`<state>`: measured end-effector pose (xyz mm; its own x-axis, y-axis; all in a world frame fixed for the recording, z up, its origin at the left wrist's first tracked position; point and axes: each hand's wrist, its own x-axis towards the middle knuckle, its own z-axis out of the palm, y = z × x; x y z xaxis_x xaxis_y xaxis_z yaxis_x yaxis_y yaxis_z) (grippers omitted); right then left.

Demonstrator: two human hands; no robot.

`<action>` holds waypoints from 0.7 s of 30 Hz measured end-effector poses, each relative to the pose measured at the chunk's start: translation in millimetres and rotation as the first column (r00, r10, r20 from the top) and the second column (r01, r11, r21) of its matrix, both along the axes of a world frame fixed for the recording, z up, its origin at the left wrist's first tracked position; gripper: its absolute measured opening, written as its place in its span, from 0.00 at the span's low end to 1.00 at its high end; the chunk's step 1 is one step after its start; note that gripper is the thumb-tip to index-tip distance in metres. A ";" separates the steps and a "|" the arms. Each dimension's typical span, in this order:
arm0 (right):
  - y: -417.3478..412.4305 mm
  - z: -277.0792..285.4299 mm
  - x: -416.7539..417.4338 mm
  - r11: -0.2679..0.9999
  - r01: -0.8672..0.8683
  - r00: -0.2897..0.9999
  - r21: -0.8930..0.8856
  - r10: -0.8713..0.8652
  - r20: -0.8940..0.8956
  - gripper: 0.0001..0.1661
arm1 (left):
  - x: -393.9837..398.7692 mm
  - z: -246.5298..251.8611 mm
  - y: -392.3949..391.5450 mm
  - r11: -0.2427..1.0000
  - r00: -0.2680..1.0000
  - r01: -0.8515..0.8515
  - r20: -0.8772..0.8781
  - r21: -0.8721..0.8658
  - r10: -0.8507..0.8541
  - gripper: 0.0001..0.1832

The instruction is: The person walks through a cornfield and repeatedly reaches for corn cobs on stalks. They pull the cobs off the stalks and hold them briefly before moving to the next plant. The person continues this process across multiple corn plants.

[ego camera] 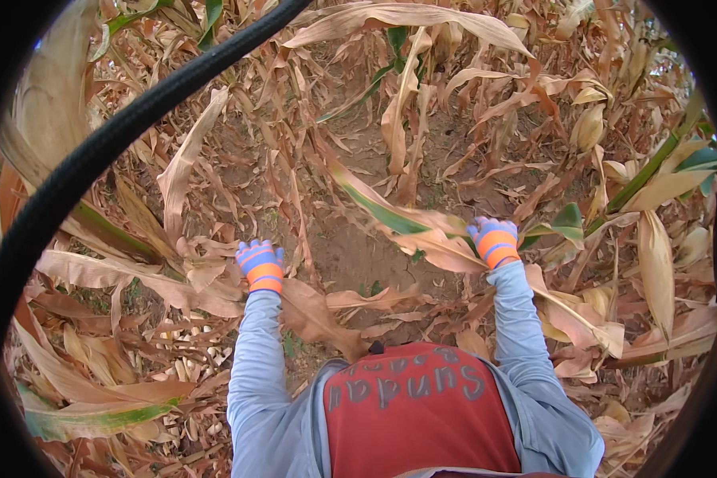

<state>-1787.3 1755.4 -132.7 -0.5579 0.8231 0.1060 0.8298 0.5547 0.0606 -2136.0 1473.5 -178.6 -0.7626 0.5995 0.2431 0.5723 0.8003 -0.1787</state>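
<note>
Both of my hands wear striped orange and blue-purple gloves, with light blue sleeves behind them. My left hand (260, 266) is held out over the ground among dry maize leaves, its fingers apart and nothing seen in it. At the right, my right hand (495, 240) has its fingers curled at the end of a long maize leaf (394, 220), part green and part dry; whether it grips the leaf is hard to tell. A dry, husk-covered maize ear (656, 269) hangs further right.
Dry maize stalks and leaves stand all around. Bare soil (352, 257) shows between the hands. Pale maize cobs (185, 367) lie on the ground at the lower left. A thick green stalk (645, 170) leans at the right, and a black cable (125, 119) crosses the upper left.
</note>
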 end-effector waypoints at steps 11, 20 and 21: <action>9.2 -51.7 46.5 0.982 0.071 0.975 -0.177 -0.106 -0.197 0.17 | 13.4 22.3 -12.1 0.974 0.999 -0.049 -0.002 0.221 0.051 0.21; -47.9 32.0 -79.5 0.821 -0.567 0.581 -0.069 0.339 -0.740 0.12 | 16.1 161.0 153.5 0.208 0.852 0.471 -0.382 0.857 -0.357 0.25; -51.0 34.5 -83.2 0.798 -0.592 0.552 -0.108 0.304 -0.776 0.12 | 3.9 176.0 172.8 0.095 0.842 0.465 -0.407 0.880 -0.354 0.23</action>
<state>-1870.5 1704.4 -98.2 -0.7334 0.5425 0.4097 0.1652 0.7268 -0.6667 -2132.1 1646.3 -2.6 -0.4298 0.1008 0.8973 0.9029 0.0396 0.4280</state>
